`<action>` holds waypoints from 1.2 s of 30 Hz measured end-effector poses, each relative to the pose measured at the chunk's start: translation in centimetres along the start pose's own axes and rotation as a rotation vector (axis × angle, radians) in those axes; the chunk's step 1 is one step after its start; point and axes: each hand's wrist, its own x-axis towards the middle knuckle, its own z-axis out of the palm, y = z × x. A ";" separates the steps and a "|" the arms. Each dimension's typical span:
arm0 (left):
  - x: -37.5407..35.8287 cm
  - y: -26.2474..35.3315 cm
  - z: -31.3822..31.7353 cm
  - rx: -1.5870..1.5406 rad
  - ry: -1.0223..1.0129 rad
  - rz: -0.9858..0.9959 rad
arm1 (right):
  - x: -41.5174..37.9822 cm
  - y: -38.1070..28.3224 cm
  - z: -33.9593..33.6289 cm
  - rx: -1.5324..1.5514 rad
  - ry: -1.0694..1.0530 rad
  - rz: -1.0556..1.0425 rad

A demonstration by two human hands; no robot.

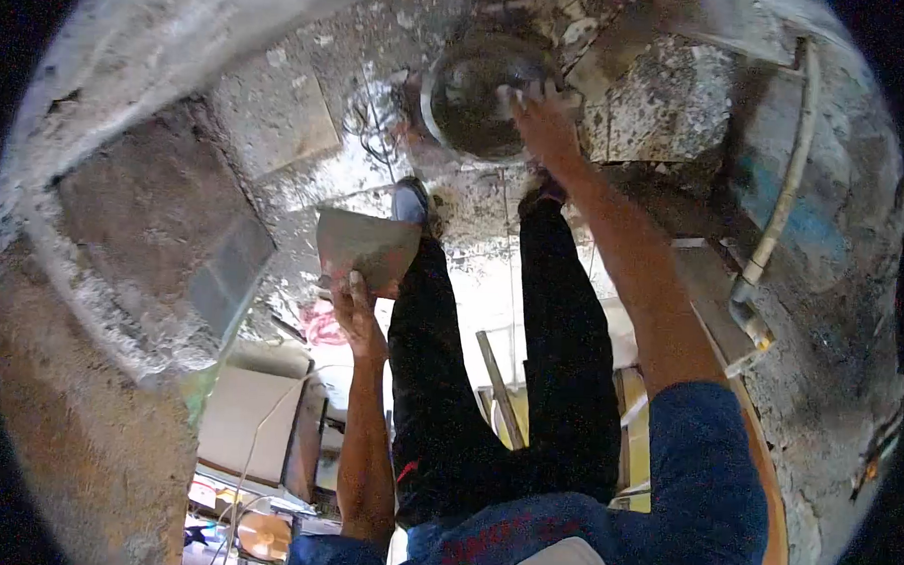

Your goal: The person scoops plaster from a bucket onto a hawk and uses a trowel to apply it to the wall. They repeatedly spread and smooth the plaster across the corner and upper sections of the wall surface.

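My left hand (351,317) grips the lower edge of a flat tile (367,248), its thumb pressed on the near face. Grey-brown material coats much of the tile's face. My right hand (545,121) reaches over the right side of a round basin (431,97), its fingers apart over the dark, wet-looking mix (478,94) inside. Whether the fingertips touch the mix is hard to see.
Stained, splattered tiles (667,101) cover the floor around the basin. A pipe (795,165) runs along the right wall. Thin wire (372,135) lies left of the basin. Below are a pink cloth or bag (321,323) and a wooden stick (500,384) between my legs.
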 end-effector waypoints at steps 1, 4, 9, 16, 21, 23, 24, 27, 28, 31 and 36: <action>0.6 -1.7 -0.3 0.002 0.010 -0.022 | 0.3 0.1 1.2 0.007 -0.017 -0.015; 1.7 -4.2 -0.5 0.030 -0.053 -0.029 | 1.2 0.2 1.8 -0.175 -0.375 -0.082; 2.9 -3.6 3.4 -0.071 -0.031 -0.105 | 0.1 -0.2 -4.7 0.041 -0.411 0.119; 4.9 -5.0 4.0 -0.089 -0.021 -0.106 | 2.4 -1.2 -3.0 -0.042 -0.338 0.202; 6.4 -5.3 3.4 -0.129 -0.085 -0.110 | 1.5 -5.0 -1.4 0.248 -0.412 0.405; 6.5 -4.8 3.7 -0.116 -0.057 -0.048 | 0.9 -5.5 -1.3 0.259 -0.383 0.411; 6.7 -5.0 3.6 -0.117 -0.057 -0.046 | 0.9 -5.5 -1.4 0.271 -0.350 0.421; 7.0 -5.4 3.3 -0.115 -0.043 -0.061 | 1.3 -5.0 -1.6 0.371 -0.513 0.462; 7.2 -5.5 3.3 -0.114 -0.049 -0.078 | 1.1 -5.0 -1.7 0.373 -0.515 0.466; 8.0 -5.7 3.9 -0.096 -0.071 -0.078 | 1.2 -4.7 -2.3 0.433 -0.476 0.415; 8.7 -5.6 4.3 -0.069 -0.044 -0.095 | 0.2 -3.6 -0.9 0.651 -0.548 0.462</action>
